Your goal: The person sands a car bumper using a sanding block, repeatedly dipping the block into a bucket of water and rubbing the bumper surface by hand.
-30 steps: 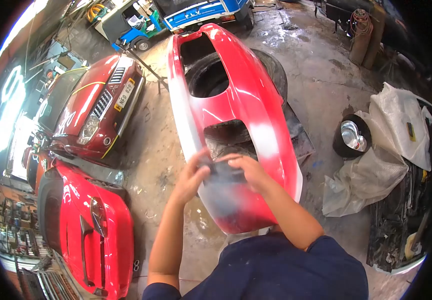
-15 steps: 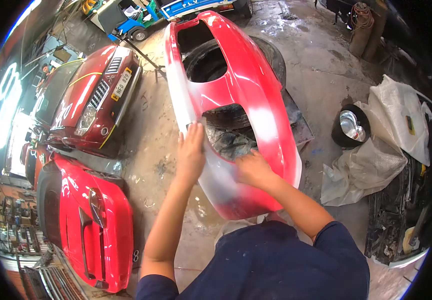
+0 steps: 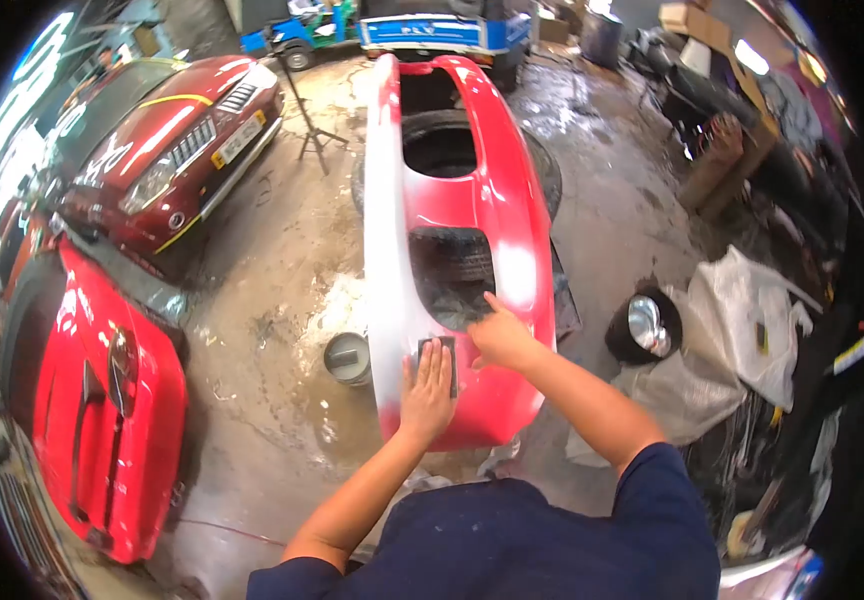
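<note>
2 hands: left hand (image 3: 428,397), right hand (image 3: 505,338), centre | 1 pad (image 3: 454,365), 1 bumper (image 3: 518,270), centre | 2 buckets: grey bucket (image 3: 352,378) centre-left, black bucket (image 3: 619,328) right | at least 2 cars: maroon car (image 3: 157,145) upper left, red car (image 3: 147,440) lower left | 1 tripod (image 3: 311,126), upper left

Light: scene is brightly lit; white lights (image 3: 24,108) are seen far left of the bumper (image 3: 449,203) | Glare: streaks are thrown on bumper and on dark red car (image 3: 147,140) to its left | Shadow: cast beneath that car | Blur: surroundings far left and far right of bumper are softened | Distortion: outer lines are bowed, corners blackened
</note>
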A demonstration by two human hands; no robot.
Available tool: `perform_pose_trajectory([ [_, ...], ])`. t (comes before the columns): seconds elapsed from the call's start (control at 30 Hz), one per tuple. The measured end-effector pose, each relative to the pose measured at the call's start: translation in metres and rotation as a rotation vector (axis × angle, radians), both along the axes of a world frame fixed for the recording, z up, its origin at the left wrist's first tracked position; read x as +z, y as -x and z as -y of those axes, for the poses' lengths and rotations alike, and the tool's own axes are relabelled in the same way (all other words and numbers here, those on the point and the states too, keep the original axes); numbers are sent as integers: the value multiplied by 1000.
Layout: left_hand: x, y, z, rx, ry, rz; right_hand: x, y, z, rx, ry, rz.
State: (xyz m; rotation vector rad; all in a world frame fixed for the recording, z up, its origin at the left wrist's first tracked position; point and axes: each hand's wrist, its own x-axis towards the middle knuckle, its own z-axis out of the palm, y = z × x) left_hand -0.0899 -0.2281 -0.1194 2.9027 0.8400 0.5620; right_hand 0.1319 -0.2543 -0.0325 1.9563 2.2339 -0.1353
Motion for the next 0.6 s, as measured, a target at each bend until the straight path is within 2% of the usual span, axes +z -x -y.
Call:
perform_pose_trajectory([
  [0.07, -3, -14, 2, 82, -27, 58, -14, -5, -2, 0, -2, -48],
  [0.2, 44, -71, -46, 309, -68, 174, -31, -20, 1, 139, -168, -100],
  [0.27, 44, -83, -50, 396, -112, 145, -34, -23, 2, 183, -199, -96],
  [0.33, 34, -88, -44, 436, -111, 120, -37, -27, -4, 205, -227, -127],
  [0.47, -24, -65, 53, 456, 28, 108, -41, -29, 4, 214, -219, -209],
  [0.6, -27, -67, 59, 496, 42, 157, -37, -34, 1, 250, -273, -234],
])
